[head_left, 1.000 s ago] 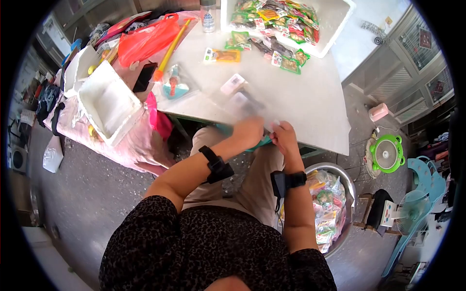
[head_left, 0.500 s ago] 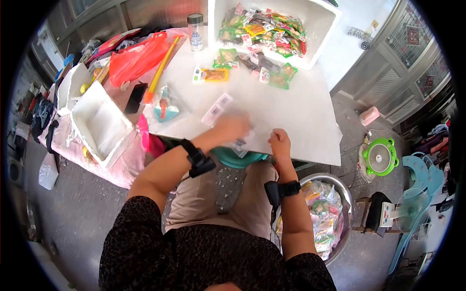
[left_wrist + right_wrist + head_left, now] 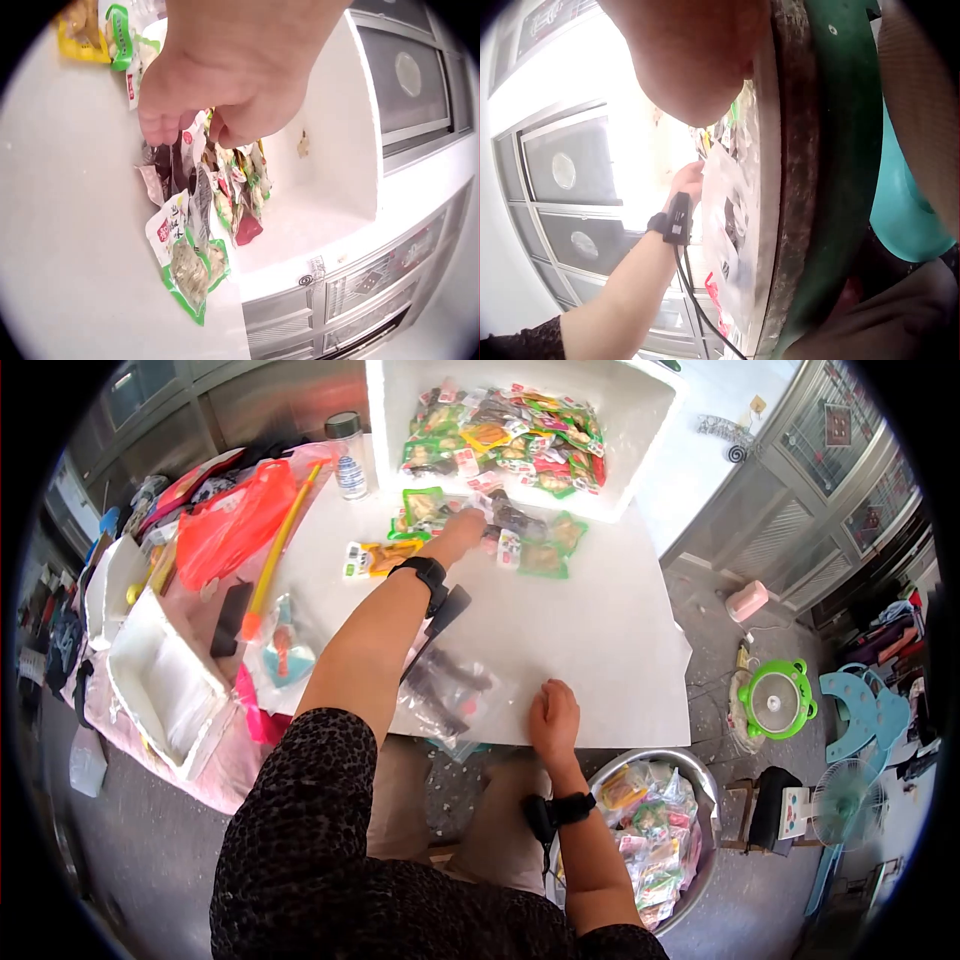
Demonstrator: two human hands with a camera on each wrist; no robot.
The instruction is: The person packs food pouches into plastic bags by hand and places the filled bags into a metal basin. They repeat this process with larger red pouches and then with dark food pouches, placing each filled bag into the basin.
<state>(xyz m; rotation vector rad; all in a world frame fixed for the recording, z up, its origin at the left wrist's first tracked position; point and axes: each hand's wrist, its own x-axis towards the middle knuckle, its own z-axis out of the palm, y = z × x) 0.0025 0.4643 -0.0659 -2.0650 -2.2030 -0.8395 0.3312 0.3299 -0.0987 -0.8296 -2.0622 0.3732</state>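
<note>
My left hand [image 3: 462, 535] reaches across the table to the small food packets below the foam box. In the left wrist view its fingers are bent down over dark packets [image 3: 199, 199], thumb and fingers apart. Beside them lie a green-edged packet [image 3: 545, 559] and a yellow packet [image 3: 383, 558]. My right hand [image 3: 554, 718] rests loosely curled near the table's front edge, holding nothing visible. To its left lies a clear plastic bag [image 3: 455, 695] with dark contents; in the right wrist view clear plastic [image 3: 731, 202] shows beyond this hand.
A white foam box [image 3: 640, 440] full of packets stands at the back. A steel basin [image 3: 712, 800] of packets sits on the floor at right. A bottle [image 3: 347, 457], yellow stick [image 3: 283, 550], bagged turquoise item [image 3: 285, 657] and smaller foam box [image 3: 170, 675] are at left.
My left hand has moved from the front edge, over the plastic bag, forward to the packets by the foam box. My right hand has come away from the bag and now rests on the table.
</note>
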